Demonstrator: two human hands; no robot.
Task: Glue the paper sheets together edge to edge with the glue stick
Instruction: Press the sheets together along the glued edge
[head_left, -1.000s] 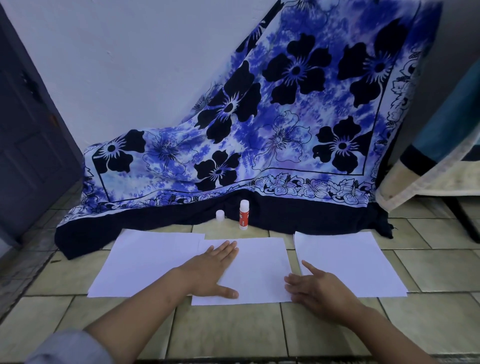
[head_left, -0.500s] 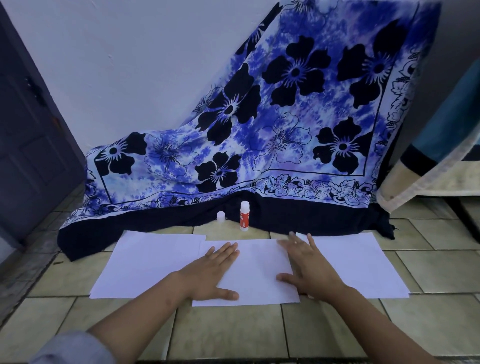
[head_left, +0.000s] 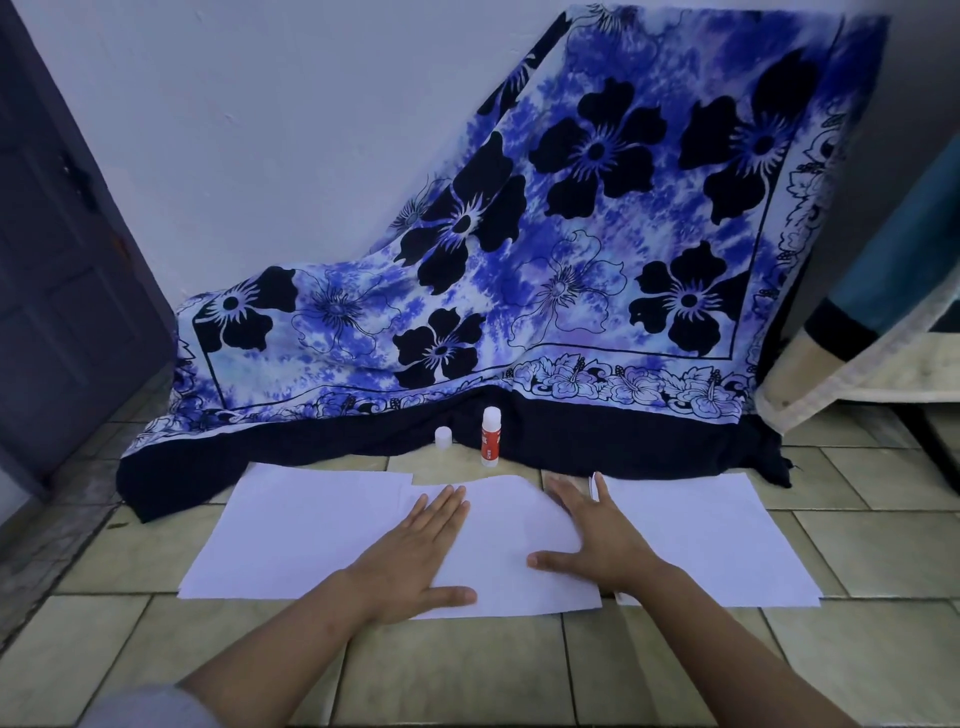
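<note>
A person knelt over three paper sheets laid in a row on the tile floor (head_left: 467, 670), both hands flat and empty. The left hand (head_left: 410, 561) rested with straight fingers where the middle sheet (head_left: 511, 540) overlapped the edge of the left sheet (head_left: 301, 530). The right hand (head_left: 597, 540), fingers spread and straight, pressed the middle sheet's far edge, its fingertips reaching the near edge of the right sheet (head_left: 717, 540). Neither hand gripped anything.

The glue stick (head_left: 490, 435) stood upright and untouched beyond the sheets, against the dark hem of a flowered blue cloth (head_left: 545, 249), its cap (head_left: 442, 436) off and standing just beside it.

The left seam looked made, the two sheets lying lapped and flat. The right seam appeared to be the step in hand: the edges lay close together and narrowed toward the near corners, but whether they were glued, or merely being lined up, could not be told from where I stood. That join, and capping the stick, seemed to be what remained.
</note>
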